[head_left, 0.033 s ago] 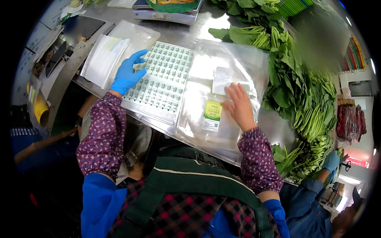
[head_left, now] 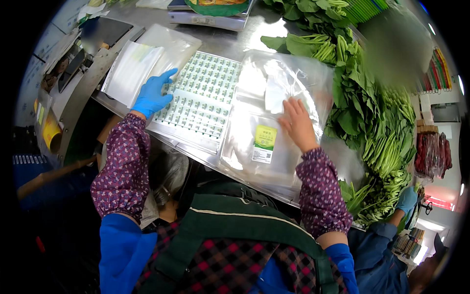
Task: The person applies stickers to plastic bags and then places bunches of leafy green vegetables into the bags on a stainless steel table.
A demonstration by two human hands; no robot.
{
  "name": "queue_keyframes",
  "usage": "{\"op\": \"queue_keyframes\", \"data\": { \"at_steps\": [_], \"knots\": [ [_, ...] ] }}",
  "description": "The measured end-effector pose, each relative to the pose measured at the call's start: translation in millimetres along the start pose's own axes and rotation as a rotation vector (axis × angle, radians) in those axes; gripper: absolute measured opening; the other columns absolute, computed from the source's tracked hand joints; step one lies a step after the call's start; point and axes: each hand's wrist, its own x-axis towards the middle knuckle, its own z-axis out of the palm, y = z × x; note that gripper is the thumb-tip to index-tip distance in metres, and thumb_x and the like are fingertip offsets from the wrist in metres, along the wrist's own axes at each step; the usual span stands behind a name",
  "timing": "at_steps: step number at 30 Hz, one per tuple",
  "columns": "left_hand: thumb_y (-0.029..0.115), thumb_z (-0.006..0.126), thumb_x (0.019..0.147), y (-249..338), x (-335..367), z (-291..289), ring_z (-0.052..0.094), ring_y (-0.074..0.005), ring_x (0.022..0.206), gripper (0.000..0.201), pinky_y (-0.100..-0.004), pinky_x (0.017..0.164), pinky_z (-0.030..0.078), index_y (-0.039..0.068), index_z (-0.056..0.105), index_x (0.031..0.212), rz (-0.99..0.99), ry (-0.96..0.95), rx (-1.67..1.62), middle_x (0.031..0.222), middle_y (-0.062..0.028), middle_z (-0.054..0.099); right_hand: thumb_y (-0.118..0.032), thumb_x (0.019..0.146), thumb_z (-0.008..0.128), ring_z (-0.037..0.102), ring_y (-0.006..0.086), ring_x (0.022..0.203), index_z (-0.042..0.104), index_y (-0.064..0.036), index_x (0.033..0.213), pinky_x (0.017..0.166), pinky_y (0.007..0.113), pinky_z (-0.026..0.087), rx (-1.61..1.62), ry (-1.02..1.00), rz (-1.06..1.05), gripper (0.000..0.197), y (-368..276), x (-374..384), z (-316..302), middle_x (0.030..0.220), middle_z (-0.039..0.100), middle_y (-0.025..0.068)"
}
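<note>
My left hand [head_left: 153, 93], in a blue glove, is open with thumb and fingers apart at the left edge of a sheet of small green-and-white stickers [head_left: 205, 81]. Nothing I can make out is between its fingertips. My bare right hand [head_left: 298, 124] lies open, fingers spread, on a stack of clear plastic bags [head_left: 240, 159]. A yellow, green and white label [head_left: 264, 144] sits flat on the top bag, left of that hand. Just beyond the right fingertips is a white patch [head_left: 277, 93] on the plastic; glare hides what it is.
White sheets [head_left: 132, 66] lie left of the stickers, partly over more clear plastic [head_left: 171, 41]. A scale [head_left: 208, 18] stands at the back. Leafy greens [head_left: 360, 103] line the table's right side. Beyond them a co-worker's blue-gloved hand [head_left: 407, 199] shows at lower right.
My left hand has drawn slightly left, toward the edge of the sticker sheet. The right hand has shifted a little to the right over the bags, and the glare on the plastic has changed.
</note>
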Motion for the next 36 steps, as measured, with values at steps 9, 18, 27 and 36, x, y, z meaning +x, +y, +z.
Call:
{"op": "queue_keyframes", "data": {
  "at_steps": [9, 18, 27, 36],
  "knots": [
    [-0.006, 0.062, 0.075, 10, -35, -18, 0.048, -0.0024, 0.072, 0.053, -0.0159, 0.07, 0.041, 0.004, 0.053, 0.126, -0.38, 0.095, -0.725, 0.08, 0.0041, 0.053, -0.009, 0.074, 0.067, 0.056, 0.0291, 0.086, 0.065, -0.0051, 0.085, 0.076, 0.037, 0.045, 0.502, 0.0, 0.1, 0.012, -72, 85, 9, 0.085, 0.064, 0.0095],
    [-0.002, 0.07, 0.073, 50, -45, -26, 0.049, -0.0014, 0.066, 0.039, -0.0172, 0.064, 0.044, 0.006, 0.061, 0.111, -0.207, 0.199, -0.727, 0.078, 0.004, 0.058, -0.008, 0.072, 0.069, 0.055, 0.0277, 0.081, 0.065, -0.0053, 0.082, 0.073, 0.037, 0.045, 0.768, -0.056, -0.216, 0.012, -197, 155, 3, 0.08, 0.064, 0.007],
    [0.004, 0.07, 0.076, 45, -49, -13, 0.051, -0.001, 0.065, 0.024, -0.0166, 0.061, 0.043, 0.005, 0.065, 0.1, -0.197, 0.228, -0.554, 0.076, 0.0014, 0.062, -0.007, 0.075, 0.066, 0.057, 0.0238, 0.072, 0.059, -0.003, 0.08, 0.067, 0.033, 0.046, 0.876, -0.142, -0.016, 0.009, -190, 140, 11, 0.073, 0.061, 0.0088],
    [0.013, 0.067, 0.078, 23, -46, -5, 0.059, -0.0181, 0.08, 0.032, -0.0298, 0.074, 0.048, 0.006, 0.062, 0.109, -0.181, 0.182, -0.072, 0.099, -0.0083, 0.061, -0.013, 0.08, 0.069, 0.052, 0.0041, 0.056, 0.062, 0.0028, 0.081, 0.049, 0.018, 0.04, 0.971, -0.129, 0.925, 0.018, -70, -16, -16, 0.067, 0.06, 0.0011]
  ]
}}
